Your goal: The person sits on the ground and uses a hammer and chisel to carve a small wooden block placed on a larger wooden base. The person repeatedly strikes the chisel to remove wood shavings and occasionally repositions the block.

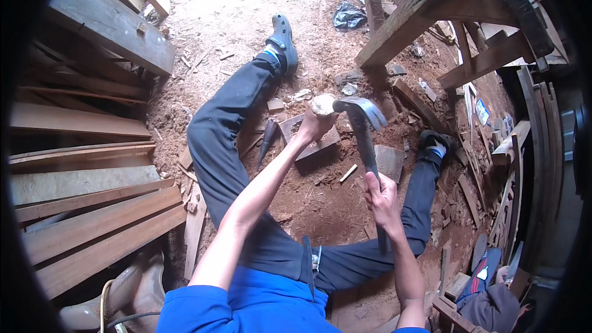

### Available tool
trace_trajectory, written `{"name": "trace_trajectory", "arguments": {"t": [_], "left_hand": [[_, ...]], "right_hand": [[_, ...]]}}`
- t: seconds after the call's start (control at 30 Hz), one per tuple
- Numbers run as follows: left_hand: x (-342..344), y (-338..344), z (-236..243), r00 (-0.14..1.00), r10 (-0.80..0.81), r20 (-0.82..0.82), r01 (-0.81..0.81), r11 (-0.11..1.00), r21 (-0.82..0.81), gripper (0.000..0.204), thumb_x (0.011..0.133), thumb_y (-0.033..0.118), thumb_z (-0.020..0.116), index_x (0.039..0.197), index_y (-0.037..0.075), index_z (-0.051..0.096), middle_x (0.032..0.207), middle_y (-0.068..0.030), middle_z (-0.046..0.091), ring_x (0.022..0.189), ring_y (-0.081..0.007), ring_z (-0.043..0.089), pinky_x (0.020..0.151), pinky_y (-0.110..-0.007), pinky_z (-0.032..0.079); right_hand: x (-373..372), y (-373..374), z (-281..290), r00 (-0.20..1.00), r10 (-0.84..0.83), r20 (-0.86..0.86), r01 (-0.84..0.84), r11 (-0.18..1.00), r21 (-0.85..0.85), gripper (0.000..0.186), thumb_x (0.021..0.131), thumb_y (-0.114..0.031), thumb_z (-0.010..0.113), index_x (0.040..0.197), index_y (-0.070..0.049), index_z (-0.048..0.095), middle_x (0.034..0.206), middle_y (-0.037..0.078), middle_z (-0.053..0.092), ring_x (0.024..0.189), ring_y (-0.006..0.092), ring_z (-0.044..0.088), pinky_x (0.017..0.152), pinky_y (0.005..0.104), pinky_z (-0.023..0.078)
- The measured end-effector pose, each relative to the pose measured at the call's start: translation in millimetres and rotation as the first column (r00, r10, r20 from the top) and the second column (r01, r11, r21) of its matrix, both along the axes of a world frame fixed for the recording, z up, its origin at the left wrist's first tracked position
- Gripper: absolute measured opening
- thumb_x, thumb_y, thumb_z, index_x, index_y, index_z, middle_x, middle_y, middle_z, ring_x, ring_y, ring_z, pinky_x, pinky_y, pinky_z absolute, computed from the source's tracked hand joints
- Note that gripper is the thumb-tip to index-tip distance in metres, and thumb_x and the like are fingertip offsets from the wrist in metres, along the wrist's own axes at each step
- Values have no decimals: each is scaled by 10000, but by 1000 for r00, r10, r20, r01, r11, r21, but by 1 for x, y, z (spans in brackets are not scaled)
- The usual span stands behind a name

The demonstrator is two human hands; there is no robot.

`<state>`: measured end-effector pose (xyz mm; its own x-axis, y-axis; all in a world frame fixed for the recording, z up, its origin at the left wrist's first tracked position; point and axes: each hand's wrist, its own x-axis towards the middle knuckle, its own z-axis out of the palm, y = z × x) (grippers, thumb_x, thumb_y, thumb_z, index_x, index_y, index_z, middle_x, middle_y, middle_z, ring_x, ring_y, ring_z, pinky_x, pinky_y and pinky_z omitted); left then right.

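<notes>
My left hand [316, 126] is wrapped round an upright piece of wood whose pale, rough top end [324, 104] shows above the fingers; its lower part is hidden. Beneath it lies a wooden block [319, 150] on the ground between my legs. In my right hand [383, 198] is a claw hammer [365, 142], gripped low on its dark handle. The hammer's face is right beside the pale wood end; whether they touch, I cannot tell. A dark tapered object [267, 142] lies left of the block.
Stacked boards [92, 228] line the left side. A heavy timber frame [425, 12] stands at the far right. A grey flat block [390, 163] lies near my right leg. Sawdust and wood scraps cover the ground [327, 206]. Crumpled black plastic [349, 16] lies farther off.
</notes>
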<state>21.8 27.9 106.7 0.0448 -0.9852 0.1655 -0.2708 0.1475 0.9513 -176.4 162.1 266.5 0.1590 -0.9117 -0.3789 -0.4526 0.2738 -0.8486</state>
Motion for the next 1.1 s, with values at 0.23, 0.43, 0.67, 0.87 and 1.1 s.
{"name": "trace_trajectory", "arguments": {"t": [0.23, 0.43, 0.67, 0.87, 1.1], "left_hand": [[-3, -14, -1, 958, 252, -139, -270, 954, -128, 76, 788, 85, 617, 738, 85, 674, 623, -74, 599, 578, -226, 581, 560, -400, 471], [12, -1, 52, 515, 55, -855, -166, 985, -37, 155, 887, 69, 556, 735, 73, 590, 554, -5, 506, 443, -68, 461, 433, -238, 369], [-16, -1, 5, 805, 593, 24, -570, 784, -246, 126, 856, 112, 597, 843, -9, 629, 793, -83, 657, 813, -258, 627, 823, -402, 452], [-35, -19, -29, 724, 683, -96, -668, 729, 152, 502, 846, 157, 690, 1173, -83, 394, 1105, -177, 586, 1002, -259, 600, 934, -404, 439], [-29, -18, 9, 620, 666, -415, -710, 701, 64, 418, 855, 169, 666, 1126, -112, 519, 1049, -178, 636, 972, -256, 612, 914, -405, 461]], "right_hand": [[-25, -11, -124, 972, -212, -104, 221, 971, 93, 501, 999, -455, 488, 705, -50, 494, 511, -6, 427, 445, 88, 442, 410, 306, 323], [-51, -22, -199, 933, 69, -353, -33, 994, 108, 678, 936, -630, 461, 652, -15, 451, 524, 22, 418, 547, 124, 424, 514, 386, 351], [-55, -14, -208, 967, -45, -252, 82, 987, 137, 645, 935, -578, 504, 628, -11, 532, 518, 56, 494, 521, 164, 501, 513, 386, 383], [-55, -13, -214, 964, -103, -246, 137, 982, 128, 636, 919, -585, 526, 622, -23, 540, 523, 47, 507, 523, 147, 516, 510, 367, 385], [-51, -21, -148, 966, -258, 35, 238, 928, 286, 550, 939, -551, 546, 660, -79, 503, 494, -9, 467, 397, 71, 436, 371, 267, 329]]}}
